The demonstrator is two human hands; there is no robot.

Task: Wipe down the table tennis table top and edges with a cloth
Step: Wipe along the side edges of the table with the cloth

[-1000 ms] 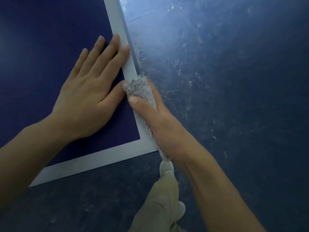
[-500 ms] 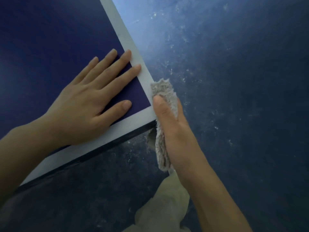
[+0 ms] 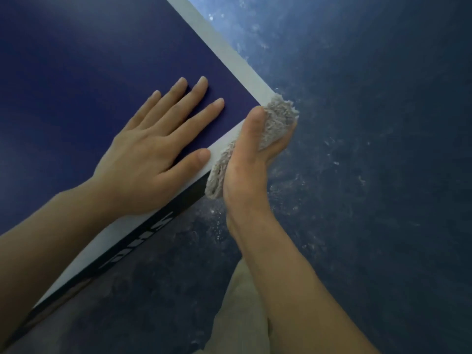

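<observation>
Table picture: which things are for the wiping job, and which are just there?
For the job:
- table, blue top with white edge line
- cloth, on the table corner
- right hand, holds the cloth
- left hand, flat on the table

Just there:
- floor, dark blue and speckled
- trouser leg

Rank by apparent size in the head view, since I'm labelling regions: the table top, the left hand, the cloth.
1. table top, by far the largest.
2. left hand.
3. cloth, partly hidden by the right hand, so its true extent is unsure.
</observation>
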